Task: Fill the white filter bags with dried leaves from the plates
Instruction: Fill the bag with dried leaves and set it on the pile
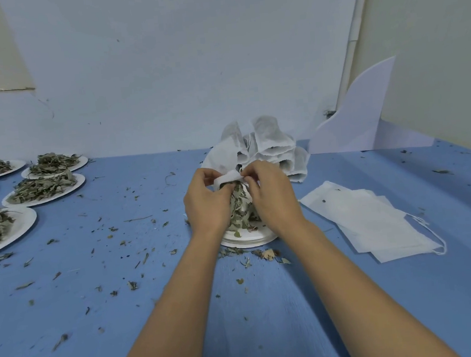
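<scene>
The filter bag (228, 176) is at the middle of the table, held up directly over the stack of paper plates (248, 239). That is probably so any leaf that misses its mouth drops back onto the stack rather than the table. The left hand (207, 207) pinches its left edge and the right hand (274, 200) pinches its right edge, fingers curled around the thin white rim. I cannot tell whether they are spreading the mouth or folding it closed. The bag is a soft, slightly see-through fabric that creases easily. Below it the dried leaves (240, 209) form a loose heap of grey-green, curled, brittle-looking pieces. Just beyond the hands is a pile of stuffed bags (265, 143), puffy and upright, apparently finished ones set out of the way. To the near right, within easy reach, the empty bags (370, 217) lie flat and overlapping, with thin drawstrings trailing off their right edge. Far left, several more leaf plates (79, 182) wait, shallow white discs heaped with the same leaves. Crumbs and stems litter the matte blue tabletop (154, 301). A curved white sheet (366, 119) stands at the far right by the wall.
</scene>
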`<move>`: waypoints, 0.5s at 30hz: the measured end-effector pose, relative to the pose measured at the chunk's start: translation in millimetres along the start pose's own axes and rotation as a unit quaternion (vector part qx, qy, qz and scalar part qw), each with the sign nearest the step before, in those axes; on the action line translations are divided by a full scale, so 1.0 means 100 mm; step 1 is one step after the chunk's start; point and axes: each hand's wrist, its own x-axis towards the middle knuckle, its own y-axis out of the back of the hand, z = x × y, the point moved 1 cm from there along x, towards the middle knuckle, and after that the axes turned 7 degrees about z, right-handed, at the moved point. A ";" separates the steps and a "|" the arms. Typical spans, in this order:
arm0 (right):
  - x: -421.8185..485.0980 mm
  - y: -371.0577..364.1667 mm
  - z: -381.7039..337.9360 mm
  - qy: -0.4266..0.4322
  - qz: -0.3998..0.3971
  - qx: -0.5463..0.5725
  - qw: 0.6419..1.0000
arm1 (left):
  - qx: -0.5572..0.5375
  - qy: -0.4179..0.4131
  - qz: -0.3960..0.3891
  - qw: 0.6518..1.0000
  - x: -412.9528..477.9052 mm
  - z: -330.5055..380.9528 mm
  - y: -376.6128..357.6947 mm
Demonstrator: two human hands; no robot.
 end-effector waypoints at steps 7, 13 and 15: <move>-0.01 -0.02 0.01 -0.007 -0.060 0.027 0.998 | 0.019 0.027 0.072 0.997 0.05 -0.02 -0.12; 0.00 0.00 0.03 -0.064 -0.117 0.061 0.989 | 0.065 0.046 0.085 0.993 0.08 0.00 -0.19; -0.01 -0.01 0.02 -0.093 -0.108 0.089 0.986 | 0.073 0.033 0.076 0.994 0.11 0.00 -0.18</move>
